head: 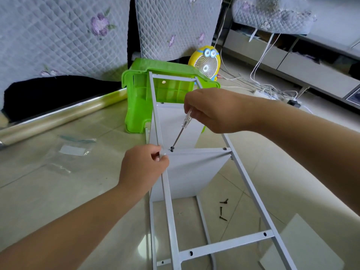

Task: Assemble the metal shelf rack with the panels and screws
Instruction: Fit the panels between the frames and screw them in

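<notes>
A white metal shelf rack [251,193] lies on its side on the tiled floor, with white panels [187,176] fixed between its rails. My left hand [144,168] grips the near left rail by a crossbar. In my right hand [216,110] is a clear-handled screwdriver [182,129], its tip set on a black screw [171,148] in that crossbar. Another black screw [224,148] sits at the crossbar's right end. Three loose black screws [223,210] lie on the floor inside the frame. A spare white panel [303,248] lies at the lower right.
A green plastic stool [136,98] lies tipped behind the rack. A yellow cartoon fan [206,63] stands beyond it, with white cables [261,88] to its right. A clear film roll [62,114] and empty plastic bags [74,151] lie at the left. Quilted covers hang at the back.
</notes>
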Demonstrator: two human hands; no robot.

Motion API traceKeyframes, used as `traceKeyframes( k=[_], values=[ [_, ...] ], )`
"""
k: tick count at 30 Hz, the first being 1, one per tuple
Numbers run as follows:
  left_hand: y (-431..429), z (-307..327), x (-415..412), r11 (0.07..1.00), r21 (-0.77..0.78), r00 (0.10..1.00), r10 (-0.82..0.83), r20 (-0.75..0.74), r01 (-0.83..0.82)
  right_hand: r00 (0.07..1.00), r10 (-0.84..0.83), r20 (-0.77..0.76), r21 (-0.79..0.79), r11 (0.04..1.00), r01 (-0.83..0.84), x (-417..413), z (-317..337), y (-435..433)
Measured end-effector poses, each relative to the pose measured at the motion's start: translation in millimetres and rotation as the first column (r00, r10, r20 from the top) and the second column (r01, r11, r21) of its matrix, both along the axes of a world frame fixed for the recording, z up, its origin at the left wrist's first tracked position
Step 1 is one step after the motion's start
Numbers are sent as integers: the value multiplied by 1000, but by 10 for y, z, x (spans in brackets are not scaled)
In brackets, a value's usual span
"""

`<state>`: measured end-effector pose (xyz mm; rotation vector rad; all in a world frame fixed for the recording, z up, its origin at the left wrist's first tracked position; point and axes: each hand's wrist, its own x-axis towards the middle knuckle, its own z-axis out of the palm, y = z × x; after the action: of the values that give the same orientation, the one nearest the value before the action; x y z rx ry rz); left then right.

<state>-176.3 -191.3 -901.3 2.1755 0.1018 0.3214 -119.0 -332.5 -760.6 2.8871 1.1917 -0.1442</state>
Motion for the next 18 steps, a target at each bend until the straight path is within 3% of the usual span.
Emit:
traceKeyframes(
  k=[4, 8, 13, 18],
  values=[
    [29, 1, 26, 998, 51, 1000, -21, -23, 23, 998, 36, 56, -147, 989, -28, 16, 67, 41],
    [13, 46, 45, 1000, 17, 999, -25, -47, 26, 983, -1, 182, -347, 936, 65, -9, 125, 115],
    [9, 2, 11, 1000, -7, 999, -14, -32, 14, 980, -80, 183, -367, 919, 144, -41, 110, 184],
    [15, -25, 24, 1000, -19, 999, -26, -25, 25, 987, -147, 59, -316, 936, 158, -35, 106, 123]
  ],
)
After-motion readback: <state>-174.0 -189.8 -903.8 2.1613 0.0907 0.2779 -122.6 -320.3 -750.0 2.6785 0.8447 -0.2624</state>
